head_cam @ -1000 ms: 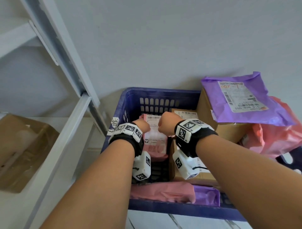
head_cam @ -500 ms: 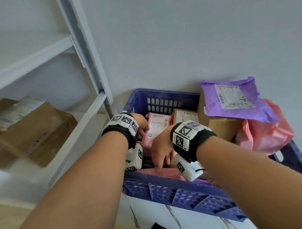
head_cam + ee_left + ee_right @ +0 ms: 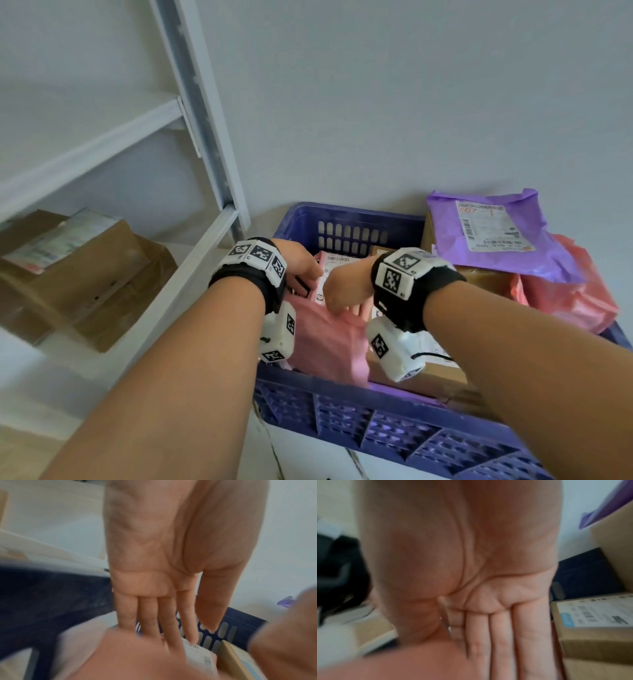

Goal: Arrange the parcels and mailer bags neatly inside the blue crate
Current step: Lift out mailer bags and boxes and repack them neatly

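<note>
The blue crate (image 3: 376, 421) holds several parcels. A plain pink mailer bag (image 3: 325, 342) stands raised and blurred in its front left part. My right hand (image 3: 346, 294) is at the bag's top edge, fingers (image 3: 505, 628) straight down behind the bag (image 3: 419, 662) and thumb tucked in, pinching it. My left hand (image 3: 303, 270) lies with straight fingers (image 3: 154, 615) against an upright pink mailer with a white label (image 3: 337, 265). A labelled cardboard box (image 3: 435, 373) lies to the right of the bag. The bag's lower edge is hidden.
A purple mailer (image 3: 489, 240) lies on a taller cardboard box (image 3: 486, 277) at the crate's back right, with a red bag (image 3: 575, 301) beside it. A white shelf frame (image 3: 205, 137) stands to the left, with cardboard boxes (image 3: 85, 274) on its shelf.
My right hand dropped to the pink bag lying at the crate's front and brought it up. My left hand stayed by the labelled pink mailer.
</note>
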`<state>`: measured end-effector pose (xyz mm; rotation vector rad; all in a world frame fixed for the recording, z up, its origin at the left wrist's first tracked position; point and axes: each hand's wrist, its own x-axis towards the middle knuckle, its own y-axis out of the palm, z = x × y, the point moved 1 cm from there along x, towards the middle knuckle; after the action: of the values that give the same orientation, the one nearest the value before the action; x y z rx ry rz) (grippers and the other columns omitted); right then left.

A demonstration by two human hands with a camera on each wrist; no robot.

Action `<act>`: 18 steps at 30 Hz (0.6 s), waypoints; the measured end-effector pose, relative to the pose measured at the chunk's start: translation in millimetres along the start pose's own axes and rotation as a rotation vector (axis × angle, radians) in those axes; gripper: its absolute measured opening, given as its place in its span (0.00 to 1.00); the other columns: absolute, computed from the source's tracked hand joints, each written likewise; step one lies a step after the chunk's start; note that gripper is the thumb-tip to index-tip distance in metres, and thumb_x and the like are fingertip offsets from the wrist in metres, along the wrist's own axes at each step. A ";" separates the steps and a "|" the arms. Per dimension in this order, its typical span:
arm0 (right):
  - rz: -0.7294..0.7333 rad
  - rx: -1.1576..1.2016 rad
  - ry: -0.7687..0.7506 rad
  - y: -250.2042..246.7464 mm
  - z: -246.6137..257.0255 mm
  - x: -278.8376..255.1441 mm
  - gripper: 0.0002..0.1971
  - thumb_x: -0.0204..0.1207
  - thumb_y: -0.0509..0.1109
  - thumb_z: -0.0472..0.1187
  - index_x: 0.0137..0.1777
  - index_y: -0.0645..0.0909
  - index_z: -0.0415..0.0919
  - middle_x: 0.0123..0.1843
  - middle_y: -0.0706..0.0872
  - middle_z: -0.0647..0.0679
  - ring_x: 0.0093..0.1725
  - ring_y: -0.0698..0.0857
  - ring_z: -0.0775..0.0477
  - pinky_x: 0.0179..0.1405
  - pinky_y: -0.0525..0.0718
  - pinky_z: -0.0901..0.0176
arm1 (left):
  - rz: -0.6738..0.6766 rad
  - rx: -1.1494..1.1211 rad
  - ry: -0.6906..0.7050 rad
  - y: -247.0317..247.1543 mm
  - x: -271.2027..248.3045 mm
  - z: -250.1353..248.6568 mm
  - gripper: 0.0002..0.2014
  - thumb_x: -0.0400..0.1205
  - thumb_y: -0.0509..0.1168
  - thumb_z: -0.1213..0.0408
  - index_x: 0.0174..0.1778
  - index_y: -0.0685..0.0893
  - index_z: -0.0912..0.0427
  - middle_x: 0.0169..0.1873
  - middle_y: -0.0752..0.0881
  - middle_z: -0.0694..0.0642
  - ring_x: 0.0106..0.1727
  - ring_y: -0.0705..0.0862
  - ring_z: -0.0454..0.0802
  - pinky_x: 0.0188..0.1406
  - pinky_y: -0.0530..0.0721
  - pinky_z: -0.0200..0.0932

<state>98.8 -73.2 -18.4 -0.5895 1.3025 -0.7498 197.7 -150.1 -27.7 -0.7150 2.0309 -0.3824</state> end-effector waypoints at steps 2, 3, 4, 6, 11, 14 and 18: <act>-0.142 -0.021 0.019 -18.8 -8.0 -6.8 0.14 0.81 0.61 0.37 0.64 0.81 0.36 0.52 0.84 0.44 0.48 0.82 0.46 0.43 0.81 0.59 | -0.031 0.136 0.077 -6.6 -3.0 -6.5 0.17 0.82 0.62 0.73 0.68 0.83 0.62 0.64 0.86 0.58 0.65 0.85 0.55 0.64 0.82 0.49; -0.202 -0.056 0.030 -24.4 -11.2 -8.1 0.15 0.82 0.60 0.37 0.64 0.81 0.38 0.57 0.84 0.45 0.52 0.82 0.45 0.50 0.82 0.56 | -0.007 0.170 0.096 -10.2 -5.9 -9.3 0.22 0.81 0.60 0.78 0.70 0.82 0.59 0.67 0.85 0.56 0.68 0.83 0.55 0.70 0.79 0.47; -0.250 -0.085 0.044 -28.4 -13.5 -9.5 0.15 0.82 0.59 0.37 0.64 0.82 0.38 0.61 0.84 0.45 0.57 0.82 0.44 0.57 0.81 0.54 | 0.037 0.193 0.097 -13.5 -9.6 -11.1 0.29 0.78 0.57 0.83 0.70 0.82 0.55 0.68 0.84 0.53 0.70 0.81 0.53 0.72 0.78 0.48; -0.310 -0.077 0.096 -33.7 -18.8 -8.9 0.16 0.83 0.58 0.36 0.65 0.82 0.37 0.66 0.83 0.43 0.64 0.82 0.42 0.65 0.80 0.51 | 0.075 0.307 0.111 -20.8 -14.4 -13.8 0.34 0.71 0.61 0.81 0.67 0.83 0.45 0.66 0.85 0.47 0.69 0.81 0.50 0.71 0.79 0.51; -0.459 0.131 0.138 -43.0 -26.0 -9.0 0.17 0.83 0.57 0.36 0.63 0.84 0.34 0.65 0.85 0.40 0.64 0.83 0.40 0.66 0.80 0.48 | 0.054 0.449 0.183 -21.5 -14.3 -16.0 0.29 0.57 0.79 0.49 0.57 0.86 0.41 0.56 0.89 0.45 0.60 0.86 0.50 0.66 0.83 0.54; -0.598 0.320 0.117 -46.6 -38.0 -9.3 0.14 0.81 0.64 0.41 0.56 0.87 0.34 0.58 0.89 0.39 0.57 0.86 0.41 0.59 0.83 0.50 | -0.119 0.322 0.271 -22.6 -12.1 -20.6 0.12 0.75 0.71 0.61 0.54 0.89 0.51 0.38 0.90 0.45 0.44 0.86 0.45 0.51 0.84 0.36; -0.425 0.493 0.031 -41.2 -49.2 -15.5 0.26 0.71 0.73 0.62 0.58 0.85 0.41 0.53 0.91 0.48 0.53 0.89 0.48 0.59 0.86 0.49 | -0.412 -0.093 0.326 -36.2 -11.4 -24.3 0.19 0.79 0.50 0.84 0.34 0.81 0.61 0.19 0.79 0.53 0.30 0.83 0.49 0.24 0.77 0.28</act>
<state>42.5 -86.1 13.6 -0.4543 0.9726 -1.3856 193.9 -171.6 11.7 -1.1996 2.2089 -0.6816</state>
